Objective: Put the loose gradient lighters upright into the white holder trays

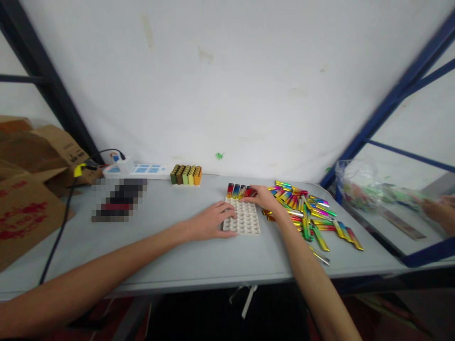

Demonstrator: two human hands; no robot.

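Note:
A white tray (247, 222) with rows of small holes lies on the grey table. Several shiny coloured lighters (236, 191) stand upright along its back row. My left hand (213, 221) rests on the tray's left side, fingers apart and holding nothing. At the back right corner of the tray, my right hand (262, 196) has its fingers closed on a red lighter (248, 192) at the end of that row. Just right of my right hand, a loose pile of metallic, many-coloured lighters (305, 213) is spread over the table.
A block of upright lighters (186, 175) stands near the wall, beside a white power strip (151, 171). Cardboard boxes (28, 208) and a black cable (64, 222) are at the left. Beyond the blue frame (377, 113), another person's hand (439, 210) is near plastic bags (359, 182).

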